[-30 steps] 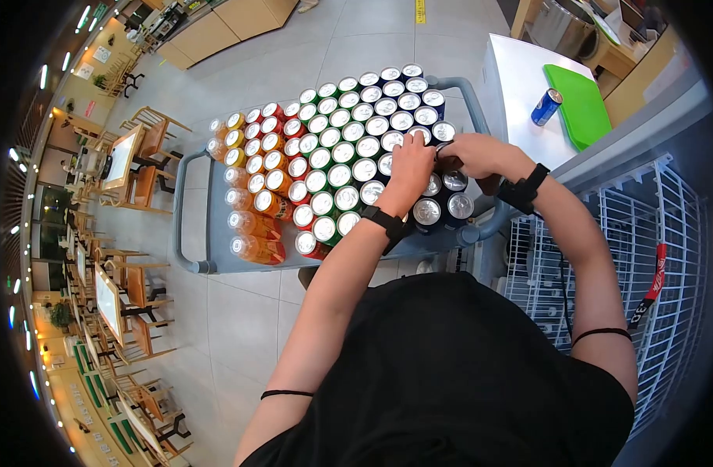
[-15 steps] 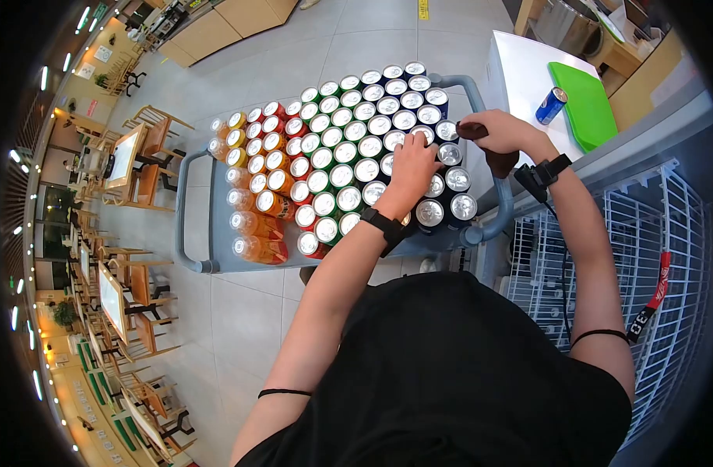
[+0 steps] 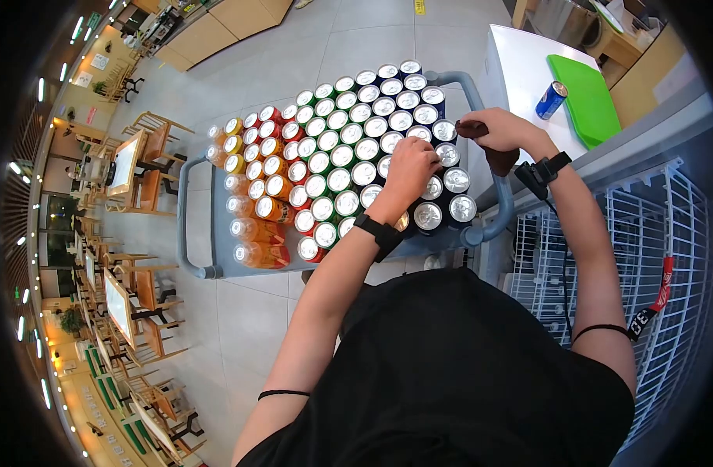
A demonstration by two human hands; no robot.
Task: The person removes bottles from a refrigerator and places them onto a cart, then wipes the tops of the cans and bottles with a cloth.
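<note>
Rows of drink cans stand upright on a grey cart [image 3: 220,226], silver lids up. My left hand [image 3: 411,167] reaches over the dark-sided cans [image 3: 428,216], its fingers curled down around a can that the hand mostly hides. In my right hand [image 3: 500,131] is a dark brown cloth [image 3: 503,161], pinched and hanging beside the cart handle [image 3: 506,206]. Green-sided cans [image 3: 321,208] fill the middle rows. Red and orange cans [image 3: 274,208] and clear-capped orange bottles [image 3: 259,254] stand toward the left end.
On the right, a white counter [image 3: 520,70] bears a green board [image 3: 584,101] and a single blue can [image 3: 551,101]. White wire racks [image 3: 644,311] stand below it, close to my right arm. Wooden tables and chairs [image 3: 142,183] line the left side, beyond the tiled floor [image 3: 247,327].
My left hand has shifted slightly, and a can lid just beyond its knuckles shows more. The right hand keeps the brown cloth in nearly the same place. The view has turned slightly.
</note>
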